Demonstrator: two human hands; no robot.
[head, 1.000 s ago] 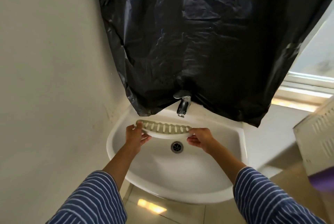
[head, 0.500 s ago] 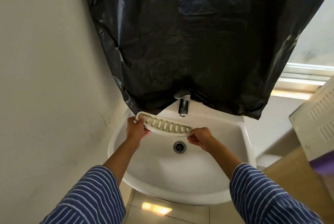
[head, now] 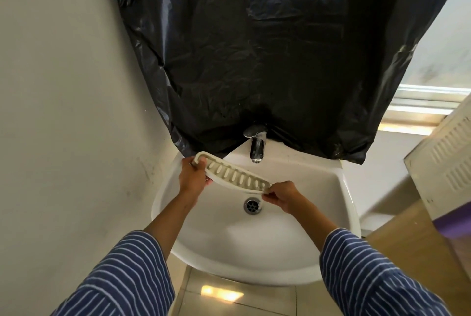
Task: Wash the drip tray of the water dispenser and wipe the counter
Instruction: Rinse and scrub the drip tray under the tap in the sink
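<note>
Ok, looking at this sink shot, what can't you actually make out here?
All in the head view:
- Wall behind the tap: hidden by the black plastic sheet.
- Underside of the slotted drip tray: turned away; grime too small to judge.
- Left hand and right hand: fingertips tucked behind the tray ends.
- White vented box: cut off by the right edge.
- Water running: none visible, cannot confirm.

A washroom: white basin (head: 341, 203), chrome tap (head: 257, 147), tiled floor (head: 244, 298)
</note>
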